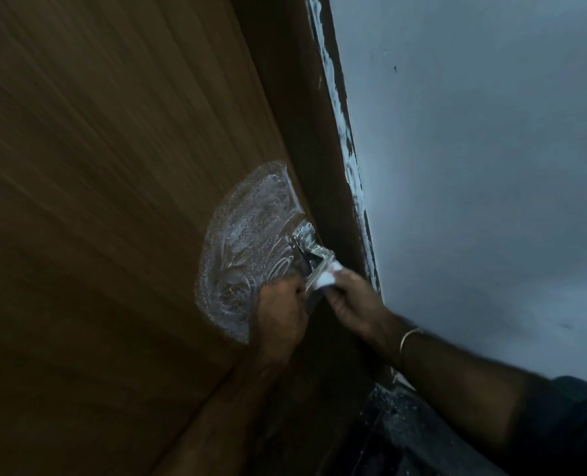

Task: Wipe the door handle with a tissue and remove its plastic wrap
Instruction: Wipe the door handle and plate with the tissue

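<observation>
At the brown wooden door's (113,166) edge, the right hand (350,300) pinches white tissue (328,278) against the metal handle (314,254), the left hand (280,314) gripping its thin, slippery, tear-prone clear plastic wrap (247,245); peel from a loose edge.

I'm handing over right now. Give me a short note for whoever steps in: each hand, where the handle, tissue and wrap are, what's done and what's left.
Left hand: curled at the lower end of the silvery metal door handle, over the clear bubble-textured plastic wrap; its exact grip is hidden.
Right hand: pinches the small white tissue against the handle's lower end.
The wrap fans out flat on the brown wooden door, partly off the handle.
Done: wiping is under way.
Left: finish wiping, pull the wrap fully off.
</observation>
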`<state>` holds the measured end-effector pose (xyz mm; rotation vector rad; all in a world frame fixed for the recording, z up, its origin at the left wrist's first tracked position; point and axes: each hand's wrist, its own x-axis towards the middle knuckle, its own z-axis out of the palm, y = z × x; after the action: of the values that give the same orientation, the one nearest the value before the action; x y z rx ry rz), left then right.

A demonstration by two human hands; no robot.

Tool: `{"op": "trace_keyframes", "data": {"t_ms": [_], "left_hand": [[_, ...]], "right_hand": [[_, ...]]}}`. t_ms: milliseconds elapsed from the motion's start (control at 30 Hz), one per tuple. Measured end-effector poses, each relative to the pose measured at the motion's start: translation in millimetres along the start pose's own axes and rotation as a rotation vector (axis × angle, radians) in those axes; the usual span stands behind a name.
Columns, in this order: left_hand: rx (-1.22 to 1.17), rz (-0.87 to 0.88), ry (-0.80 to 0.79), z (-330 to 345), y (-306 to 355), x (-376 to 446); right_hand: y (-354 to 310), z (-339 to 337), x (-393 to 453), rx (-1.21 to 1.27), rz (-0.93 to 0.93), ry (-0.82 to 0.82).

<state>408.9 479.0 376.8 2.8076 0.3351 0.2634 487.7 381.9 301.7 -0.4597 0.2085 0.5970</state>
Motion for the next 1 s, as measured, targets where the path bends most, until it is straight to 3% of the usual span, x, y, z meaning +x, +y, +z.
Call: {"op": "trace_keyframes", "data": {"t_ms": [400,567,700,867,1000], "left_hand": [[-0.009,-0.075,-0.037,-3,13,0],[-0.094,-0.134,-0.073,-3,16,-1],[-0.11,-0.13,-0.076,-4,16,-1],[-0.119,-0.142,-0.105,-5,15,-2],[-0.154,-0.153,-0.089,-4,13,-1]], "right_hand": [[-17,2,-4,-0.122,-0.046,0.123],[-13,17,-23,-0.314,-0.2,0.22],[13,12,-43,-0.605,-0.324,0.223],[-7,25,-19,-0.646,-0.512,0.386],[9,11,-30,-0.994,-0.589,0.297]]}}
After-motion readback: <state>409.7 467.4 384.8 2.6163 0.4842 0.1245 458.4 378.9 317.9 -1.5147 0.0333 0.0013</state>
